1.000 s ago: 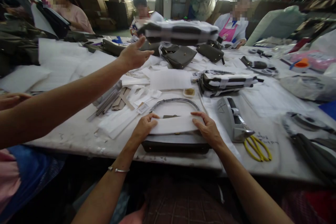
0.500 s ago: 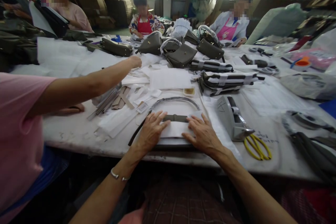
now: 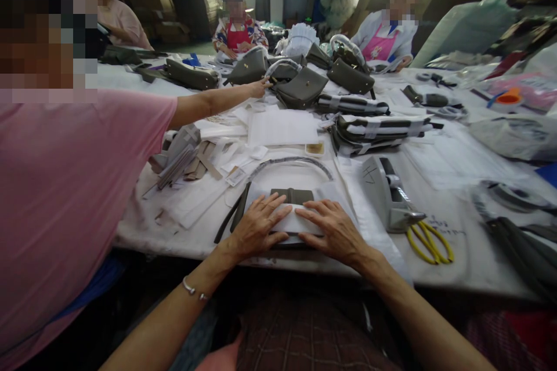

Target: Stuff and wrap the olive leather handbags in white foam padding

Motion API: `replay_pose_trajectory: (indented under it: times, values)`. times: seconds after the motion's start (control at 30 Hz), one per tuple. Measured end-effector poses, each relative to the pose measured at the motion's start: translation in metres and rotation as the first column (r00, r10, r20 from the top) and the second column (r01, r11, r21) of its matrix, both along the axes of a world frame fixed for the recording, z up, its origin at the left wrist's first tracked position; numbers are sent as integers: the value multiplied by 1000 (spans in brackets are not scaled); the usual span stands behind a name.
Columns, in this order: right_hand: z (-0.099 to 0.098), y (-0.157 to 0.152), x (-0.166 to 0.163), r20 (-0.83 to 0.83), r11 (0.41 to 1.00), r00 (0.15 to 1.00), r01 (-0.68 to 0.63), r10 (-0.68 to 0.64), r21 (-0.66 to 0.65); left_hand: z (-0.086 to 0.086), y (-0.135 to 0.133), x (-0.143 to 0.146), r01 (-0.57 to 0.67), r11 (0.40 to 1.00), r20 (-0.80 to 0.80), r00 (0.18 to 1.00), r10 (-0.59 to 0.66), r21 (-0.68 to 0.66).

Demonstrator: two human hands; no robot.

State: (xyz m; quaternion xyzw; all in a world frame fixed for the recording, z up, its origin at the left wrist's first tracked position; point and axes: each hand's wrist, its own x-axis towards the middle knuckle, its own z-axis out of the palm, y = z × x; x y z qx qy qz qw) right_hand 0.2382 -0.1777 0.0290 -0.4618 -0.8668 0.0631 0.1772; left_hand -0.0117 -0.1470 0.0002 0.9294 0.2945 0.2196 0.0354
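Note:
At the near table edge lies a dark olive handbag (image 3: 300, 195), its wrapped handle (image 3: 290, 160) arching away from me. A white sheet (image 3: 296, 220) covers part of the bag's front. My left hand (image 3: 260, 221) rests flat on the sheet and the bag's left side, fingers spread. From the right, my right hand (image 3: 333, 226) lies on the same sheet with its fingers stretched out. The fingertips of both hands come near each other over the sheet. A dark strap (image 3: 228, 217) sticks out at the bag's left. The bag's lower part is mostly hidden under my hands.
A tape dispenser (image 3: 385, 197) and yellow-handled scissors (image 3: 430, 243) lie to the right. Paper strips (image 3: 202, 162) are at the left. Several olive bags (image 3: 300, 87) cover the table's middle. A co-worker in a pink shirt (image 3: 108, 168) reaches across from the left; other people sit opposite.
Both hands have slid toward each other and slightly nearer over the white sheet. The co-worker at left has leaned in, their hand now reaching farther right to an olive bag.

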Motion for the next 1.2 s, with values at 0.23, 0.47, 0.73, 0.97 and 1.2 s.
replay_pose_trajectory:
  times: [0.23, 0.47, 0.73, 0.97, 1.2]
  values:
    - [-6, 0, 2, -19, 1000, 1000, -9, 9, 7, -3, 1, -2, -2, 998, 26, 1000, 0, 65]
    - [-7, -2, 2, -55, 999, 998, -28, 29, 18, -2, 0, -6, 47, 993, -3, 999, -47, 109]
    - [-8, -6, -4, 26, 999, 1000, 17, -18, 42, 8, -18, 22, 42, 997, -163, 986, -30, 66]
    - [-4, -17, -8, 98, 996, 995, -26, 34, -80, -9, -37, 28, -25, 1000, -80, 996, 26, 14]
    - [-23, -27, -3, 216, 996, 973, -72, 80, -45, -22, -42, 31, -51, 991, -151, 986, 69, 121]
